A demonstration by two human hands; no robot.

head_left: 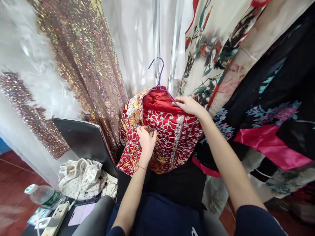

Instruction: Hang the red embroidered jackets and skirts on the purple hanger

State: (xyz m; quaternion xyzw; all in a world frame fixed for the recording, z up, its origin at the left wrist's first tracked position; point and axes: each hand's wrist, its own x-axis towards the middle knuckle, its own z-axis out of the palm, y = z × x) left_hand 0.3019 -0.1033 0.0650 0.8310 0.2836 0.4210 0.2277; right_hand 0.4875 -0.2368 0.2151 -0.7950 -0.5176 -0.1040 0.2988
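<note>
Holding the centre of the frame was a red embroidered jacket (169, 131) w/ gold & silver threadwork, hung on a purple wire hanger (159, 77) whose hook rose toward the upper middle, in front of white sheer curtains (137, 42). Left hand (146, 141) sat on the jacket's front, just left of the silver centre band, fingers (150, 132) pinched narrow on a small spot of the embroidery; what exactly they gripped was too small to tell. A thin red string showed at that wrist. Right hand (189, 105) lay on the jacket's shoulder, right of the collar, fingers (177, 103) closed on the hanger's sloping arm & the fabric under it. Jacket's hem hung over black cloth at mid-frame, above the person's dark lap at the bottom. Upper left: a gold sequin dress (81, 55) & white feather trim (41, 75). Right side: a floral cream robe (211, 42) & a black floral robe w/ pink lining (275, 131), just beside the jacket. Lower left: a dark open case lid (83, 141), a white patterned bag (81, 178), a water bottle (44, 195) lying on its side, a power strip (55, 219), all well apart from both hands.
</note>
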